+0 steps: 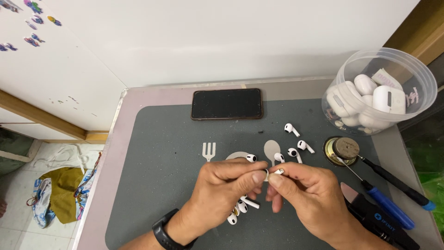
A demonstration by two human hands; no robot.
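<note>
My left hand (226,187) and my right hand (307,192) meet over the grey mat (166,153), both pinching one small white earbud (275,172) between thumbs and fingertips. Several more white earbuds lie under my left hand (240,208). Others are scattered just beyond my hands: one (251,158), one (291,129) and one (305,146). A black wrist band (164,231) is on my left wrist.
A black phone (227,103) lies face up at the mat's far edge. At the right stand a clear tub of white earbud cases (379,92), a round metal speaker part (342,150), a blue-handled screwdriver (388,203) and a black tool (393,180). Table edge left.
</note>
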